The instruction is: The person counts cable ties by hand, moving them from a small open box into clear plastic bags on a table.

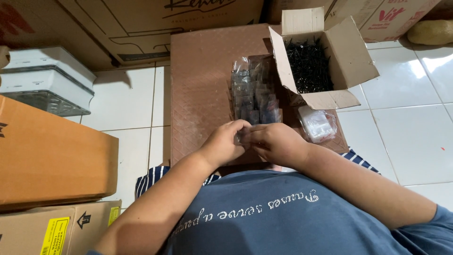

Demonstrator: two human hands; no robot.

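Note:
My left hand (225, 141) and my right hand (275, 141) meet over the near edge of a brown textured board (198, 89). Together they pinch a small clear plastic bag (242, 136) that holds dark screws. Just beyond my fingers stands a row of several filled clear bags (255, 92). An open cardboard box (351, 56) full of black screws (309, 66) sits at the board's far right. A bundle of empty clear bags (318, 123) lies to the right of my right hand.
Large cardboard cartons (141, 28) line the back. An orange-brown carton (47, 151) and a lower carton (56, 229) stand at the left, with a white plastic container (45, 78) behind them. White floor tiles (415, 127) spread to the right.

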